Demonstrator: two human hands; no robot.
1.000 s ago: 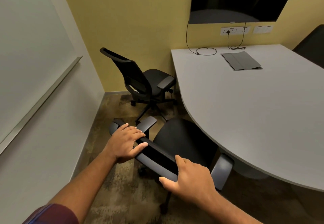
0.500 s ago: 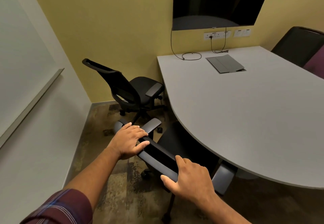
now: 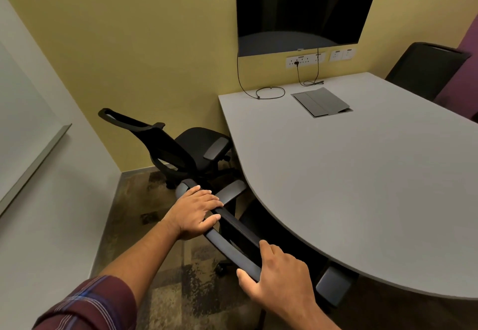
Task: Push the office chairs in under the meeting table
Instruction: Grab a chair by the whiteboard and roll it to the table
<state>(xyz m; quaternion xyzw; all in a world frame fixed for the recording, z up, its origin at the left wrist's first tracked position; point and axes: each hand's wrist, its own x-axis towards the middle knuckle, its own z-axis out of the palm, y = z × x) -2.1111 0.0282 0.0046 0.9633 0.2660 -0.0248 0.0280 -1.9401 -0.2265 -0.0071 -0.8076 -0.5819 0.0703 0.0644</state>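
Note:
A black office chair stands right in front of me, and its grey-edged backrest top (image 3: 234, 247) runs diagonally between my hands. My left hand (image 3: 195, 210) grips the upper left end of that backrest, and my right hand (image 3: 278, 275) grips the lower right end. The chair's seat is hidden under the grey meeting table (image 3: 362, 187); only its armrests show at the table's curved edge. A second black office chair (image 3: 178, 148) stands further back by the yellow wall, its seat just touching the table's left edge.
A third dark chair (image 3: 426, 68) is at the table's far right side. A white wall with a whiteboard ledge (image 3: 38, 164) closes the left. A dark screen (image 3: 302, 6), sockets and cables sit on the far wall, a grey cable hatch (image 3: 322, 102) in the tabletop.
The near chair has rolled forward under the table with both hands on its backrest; its seat, visible a second ago, is now hidden beneath the tabletop. My view has shifted left and closer.

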